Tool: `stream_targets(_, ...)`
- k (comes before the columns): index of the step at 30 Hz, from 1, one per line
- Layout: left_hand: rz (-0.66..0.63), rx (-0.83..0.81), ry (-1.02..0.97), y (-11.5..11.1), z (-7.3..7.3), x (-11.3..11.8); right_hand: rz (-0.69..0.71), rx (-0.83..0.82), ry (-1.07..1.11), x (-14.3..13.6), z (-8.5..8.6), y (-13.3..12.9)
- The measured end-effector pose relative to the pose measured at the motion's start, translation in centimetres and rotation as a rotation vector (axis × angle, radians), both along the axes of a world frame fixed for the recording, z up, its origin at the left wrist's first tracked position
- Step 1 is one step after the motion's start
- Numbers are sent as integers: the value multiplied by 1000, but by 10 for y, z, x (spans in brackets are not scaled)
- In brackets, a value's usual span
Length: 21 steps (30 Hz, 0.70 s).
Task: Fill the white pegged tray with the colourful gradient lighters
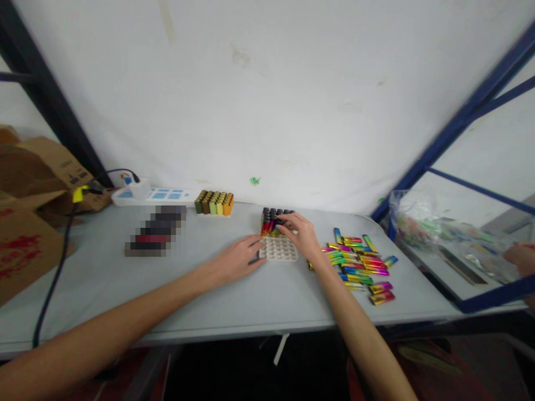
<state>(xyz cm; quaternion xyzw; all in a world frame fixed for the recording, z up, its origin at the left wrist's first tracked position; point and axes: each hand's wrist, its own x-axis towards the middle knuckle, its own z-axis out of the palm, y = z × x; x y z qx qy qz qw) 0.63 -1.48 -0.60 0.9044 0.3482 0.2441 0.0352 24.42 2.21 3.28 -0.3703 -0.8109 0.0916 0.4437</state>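
Observation:
A white tray (pixel 279 249) with rows of round-looking pockets lies on the table. Its far part holds rows of upright, shiny red and yellow lighter-like pieces (pixel 267 225) with black tops. My left hand (pixel 240 257) rests flat at the tray's left edge, its fingers stretched out and touching it. Over the filled rows, my right hand (pixel 301 231) pinches at a black-topped piece; its fingertips partly cover what they grip. Right of the tray, several loose metallic coloured lighter-like pieces (pixel 359 260) lie in a heap, partly behind my right forearm.
Another tray of upright gold-topped pieces (pixel 214 203) stands by the wall. A power strip (pixel 167 196), a pixelated dark object (pixel 156 231) and cardboard boxes (pixel 29 239) are at left. Blue metal bars (pixel 443 120), plastic bags (pixel 418 220) and another person's hand (pixel 520 257) are at right.

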Motion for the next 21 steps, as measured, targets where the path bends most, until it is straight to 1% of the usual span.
stream_targets(5,22,-7,26,0,1,1,-9,17,15,-6,-6,4)
stream_targets(12,23,-15,23,-1,3,1,-5,30,4,-10,-4,2)
stream_targets(17,25,-19,33,0,2,1,5,44,-43,-12,-6,4)
stream_targets(21,20,-18,29,0,2,1,15,123,-113,-11,-5,2)
